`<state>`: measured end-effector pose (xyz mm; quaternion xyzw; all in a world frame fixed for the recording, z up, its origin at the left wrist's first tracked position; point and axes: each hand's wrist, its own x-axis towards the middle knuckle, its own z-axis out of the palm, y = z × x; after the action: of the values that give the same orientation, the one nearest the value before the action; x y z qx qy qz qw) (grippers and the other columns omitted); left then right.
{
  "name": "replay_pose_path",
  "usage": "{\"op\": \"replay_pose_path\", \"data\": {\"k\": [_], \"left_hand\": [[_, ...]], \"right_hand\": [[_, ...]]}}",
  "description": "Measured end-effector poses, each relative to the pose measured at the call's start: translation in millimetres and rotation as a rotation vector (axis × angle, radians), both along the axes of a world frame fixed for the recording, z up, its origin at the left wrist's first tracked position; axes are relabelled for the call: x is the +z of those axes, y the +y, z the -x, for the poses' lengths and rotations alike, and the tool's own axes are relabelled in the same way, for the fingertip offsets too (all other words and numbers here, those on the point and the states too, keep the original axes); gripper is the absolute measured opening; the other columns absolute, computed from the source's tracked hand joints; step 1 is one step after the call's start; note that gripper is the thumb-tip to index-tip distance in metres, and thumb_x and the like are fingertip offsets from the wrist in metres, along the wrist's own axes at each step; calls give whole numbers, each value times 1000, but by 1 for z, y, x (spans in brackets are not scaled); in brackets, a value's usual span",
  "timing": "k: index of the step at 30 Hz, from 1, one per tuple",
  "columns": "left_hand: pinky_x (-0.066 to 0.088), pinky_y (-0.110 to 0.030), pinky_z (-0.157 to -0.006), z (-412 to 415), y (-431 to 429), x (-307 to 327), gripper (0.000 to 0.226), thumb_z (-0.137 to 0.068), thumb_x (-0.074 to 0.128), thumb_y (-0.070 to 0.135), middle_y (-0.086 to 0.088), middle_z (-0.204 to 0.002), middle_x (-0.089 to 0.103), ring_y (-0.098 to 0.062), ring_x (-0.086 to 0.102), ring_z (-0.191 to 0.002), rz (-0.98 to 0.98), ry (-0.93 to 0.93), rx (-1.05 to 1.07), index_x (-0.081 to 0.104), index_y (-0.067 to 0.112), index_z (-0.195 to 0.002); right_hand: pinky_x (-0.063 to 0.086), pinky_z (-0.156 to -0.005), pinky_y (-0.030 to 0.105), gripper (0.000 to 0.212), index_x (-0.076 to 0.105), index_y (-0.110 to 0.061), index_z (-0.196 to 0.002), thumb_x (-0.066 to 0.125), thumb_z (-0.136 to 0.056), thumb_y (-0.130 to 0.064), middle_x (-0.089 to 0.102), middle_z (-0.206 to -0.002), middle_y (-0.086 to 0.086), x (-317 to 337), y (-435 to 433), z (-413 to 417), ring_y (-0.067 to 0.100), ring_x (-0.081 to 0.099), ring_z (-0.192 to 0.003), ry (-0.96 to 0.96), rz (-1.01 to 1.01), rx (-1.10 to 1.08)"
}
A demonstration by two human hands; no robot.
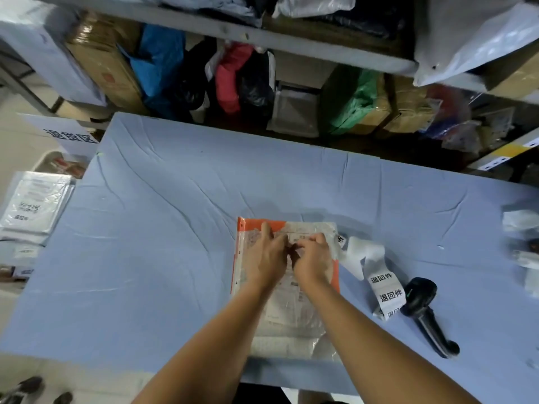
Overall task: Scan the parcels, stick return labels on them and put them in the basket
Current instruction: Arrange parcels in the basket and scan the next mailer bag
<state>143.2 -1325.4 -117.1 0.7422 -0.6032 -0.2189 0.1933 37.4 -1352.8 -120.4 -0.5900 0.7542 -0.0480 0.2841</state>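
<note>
An orange parcel (287, 313) wrapped in clear plastic lies flat on the blue table (163, 217), near the front edge. Both hands rest on its upper part. My left hand (267, 258) lies with fingers stretched over the parcel's top. My right hand (313, 259) pinches something small and white at the parcel's surface, probably a label; I cannot make it out. A strip of white return labels (379, 275) with black characters curls on the table just right of the parcel. A black barcode scanner (427, 313) lies beside the strip.
Parcels in white bags (32, 205) are stacked left of the table, with a basket (55, 163) behind them. Shelves (262, 83) crammed with boxes and bags stand behind the table. More white packets (522, 243) lie at the table's right edge.
</note>
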Motion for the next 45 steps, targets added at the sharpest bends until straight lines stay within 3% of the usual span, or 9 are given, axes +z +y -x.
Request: {"op": "replay_pose_path", "data": {"k": [4,8,12,16,23,27,32,38,45], "left_hand": [[41,-35,-58,-15,14,-2,18,-92,60,23,-11,-123,47,-33,57,-93,-60,75,184,57,14,-107],[45,-37,-66,-26,36,5,35,-90,61,38,-7,-111,46,-33,57,-95,-191,11,307,48,19,-116],[50,-42,-82,-24,71,18,44,-86,63,48,-9,-114,50,-32,54,-107,-336,-30,446,51,15,-113],[52,-41,-87,-8,104,18,46,-79,69,48,-9,-109,59,-31,59,-107,-452,194,604,58,12,-107],[52,-27,-55,9,127,31,32,-72,75,5,-4,-94,65,-19,64,-76,-316,629,830,53,19,-91],[50,-26,-42,12,150,41,32,-75,71,1,-6,-92,64,-17,64,-67,-236,690,863,54,23,-90],[59,-33,-54,-10,190,61,30,-81,63,-1,-7,-91,63,-18,64,-69,-110,695,896,59,15,-106],[61,-49,-74,-77,241,96,32,-82,65,0,-13,-100,64,-29,66,-89,48,757,942,59,10,-111],[57,-52,-81,-228,322,116,30,-83,65,-1,-12,-100,64,-33,65,-94,205,685,952,61,11,-110]], "right_hand": [[45,-79,30,19,64,-24,-96,76,-84,-32,51,-121,1,8,10,21,21,54,-102,64,37,-7],[43,-83,34,50,55,-23,-122,80,-79,-32,49,-129,8,17,26,44,26,47,-113,130,35,-56],[48,-95,42,68,48,-9,-134,82,-78,-29,50,-130,17,25,49,65,34,50,-119,-63,-64,-136],[48,-91,34,65,49,-9,-137,79,-81,-24,63,-127,13,31,72,78,31,59,-114,-254,-186,-103],[52,-96,46,79,31,-27,-152,66,-86,-5,59,-133,-3,35,85,86,23,58,-119,-473,-173,41],[51,-95,44,61,45,-22,-142,64,-87,-7,63,-127,4,35,93,86,27,60,-111,-416,-162,61],[51,-90,39,36,51,-24,-122,58,-88,-13,61,-119,2,48,121,57,21,57,-101,-484,-196,112],[49,-77,34,33,56,-25,-119,59,-88,-14,66,-107,-1,74,152,-27,21,63,-91,-584,-114,199],[50,-88,33,38,58,-21,-121,66,-87,-6,66,-109,0,99,214,-184,22,64,-99,-688,-55,335]]}}
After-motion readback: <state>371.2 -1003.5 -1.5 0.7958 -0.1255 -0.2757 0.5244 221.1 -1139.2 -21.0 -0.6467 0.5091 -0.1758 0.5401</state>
